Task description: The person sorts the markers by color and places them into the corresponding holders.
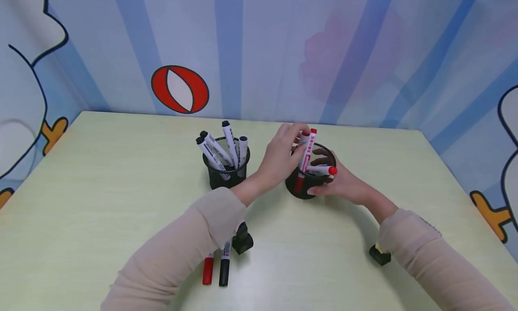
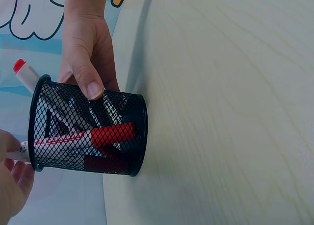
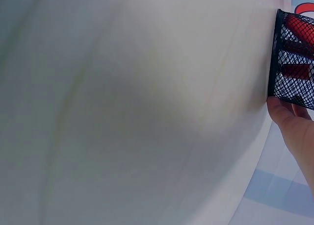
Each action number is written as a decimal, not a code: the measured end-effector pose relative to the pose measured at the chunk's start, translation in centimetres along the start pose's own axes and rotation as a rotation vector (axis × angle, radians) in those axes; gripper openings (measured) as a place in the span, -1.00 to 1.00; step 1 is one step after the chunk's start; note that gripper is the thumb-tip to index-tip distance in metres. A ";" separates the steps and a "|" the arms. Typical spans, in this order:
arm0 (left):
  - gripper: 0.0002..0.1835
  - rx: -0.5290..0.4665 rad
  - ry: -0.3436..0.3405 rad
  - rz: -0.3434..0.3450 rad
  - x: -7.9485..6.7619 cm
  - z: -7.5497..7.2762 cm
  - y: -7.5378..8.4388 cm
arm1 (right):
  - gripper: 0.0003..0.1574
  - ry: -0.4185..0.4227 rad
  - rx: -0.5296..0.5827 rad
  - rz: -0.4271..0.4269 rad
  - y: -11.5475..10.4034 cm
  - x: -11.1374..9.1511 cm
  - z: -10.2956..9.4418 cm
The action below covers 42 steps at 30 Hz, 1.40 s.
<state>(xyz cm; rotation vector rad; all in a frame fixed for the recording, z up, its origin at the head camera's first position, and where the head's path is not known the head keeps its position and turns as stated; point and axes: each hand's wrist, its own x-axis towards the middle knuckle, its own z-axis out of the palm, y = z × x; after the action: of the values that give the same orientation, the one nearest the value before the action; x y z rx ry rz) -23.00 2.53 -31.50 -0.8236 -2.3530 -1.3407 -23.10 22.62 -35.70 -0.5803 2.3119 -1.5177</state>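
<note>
On the right, a black mesh pen cup [image 1: 305,185] stands upright, holding several red-capped white markers [image 1: 308,152]. My right hand [image 1: 344,180] grips its right side, with the thumb toward the front and fingers behind the rim. At the cup's mouth, my left hand [image 1: 281,155] pinches the top of a red-capped marker [image 2: 20,152], whose lower part is inside the cup. Through the mesh in the left wrist view, red marker ends show. Another red-capped marker [image 1: 321,170] leans out over the right rim. The right wrist view catches only part of the cup [image 3: 297,63].
Left of my hands stands a second mesh cup [image 1: 226,178] with several black-capped markers [image 1: 212,153]. Near the front, a red marker [image 1: 207,270] and a black marker [image 1: 224,270] lie partly under my left sleeve. A printed backdrop [image 1: 267,54] rises behind the table.
</note>
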 end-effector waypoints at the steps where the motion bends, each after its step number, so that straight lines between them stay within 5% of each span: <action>1: -0.73 -0.001 0.001 -0.001 0.0 0.0 0.1 | 0.10 0.001 -0.001 0.002 0.0 0.0 0.0; 29: -0.58 0.007 -0.022 0.005 0.3 -1.4 1.1 | 0.11 -0.001 0.015 -0.005 -0.1 0.0 0.1; 42: -0.53 -0.019 -0.025 0.021 0.9 -4.0 3.7 | 0.19 -0.005 -0.025 0.023 -0.5 0.0 -0.2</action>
<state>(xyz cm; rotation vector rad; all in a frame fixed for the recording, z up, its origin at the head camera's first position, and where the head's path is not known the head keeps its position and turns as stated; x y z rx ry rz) -21.51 0.82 -26.47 -0.8732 -2.3468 -1.3540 -23.14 22.62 -35.18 -0.5619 2.3290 -1.4771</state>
